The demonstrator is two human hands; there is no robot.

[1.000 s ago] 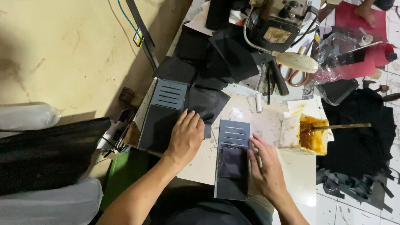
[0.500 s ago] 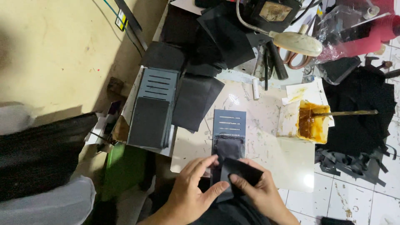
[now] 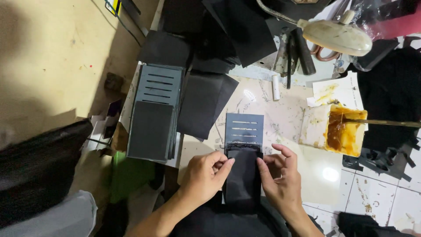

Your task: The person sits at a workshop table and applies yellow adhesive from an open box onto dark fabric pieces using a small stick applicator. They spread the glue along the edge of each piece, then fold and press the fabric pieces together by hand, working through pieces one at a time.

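Observation:
A grey slotted card-holder panel (image 3: 244, 127) lies on the white worktop (image 3: 285, 127) in front of me. A black rectangular piece of material (image 3: 242, 180) covers its lower half. My left hand (image 3: 205, 176) pinches the left edge of the black piece. My right hand (image 3: 280, 176) presses its fingertips on the right edge. A stack of similar grey slotted panels (image 3: 153, 112) sits to the left, with loose black sheets (image 3: 204, 103) beside it.
A white tray of amber glue (image 3: 346, 131) with a stick in it stands at the right. A lamp head (image 3: 337, 37), a white tube (image 3: 276, 87) and tools lie at the back. Black material (image 3: 390, 92) is piled at the far right, dark fabric (image 3: 39, 171) at the left.
My left hand left the stack of sheets at the left and came to the panel. A black piece now lies over the panel's lower half, held by both hands.

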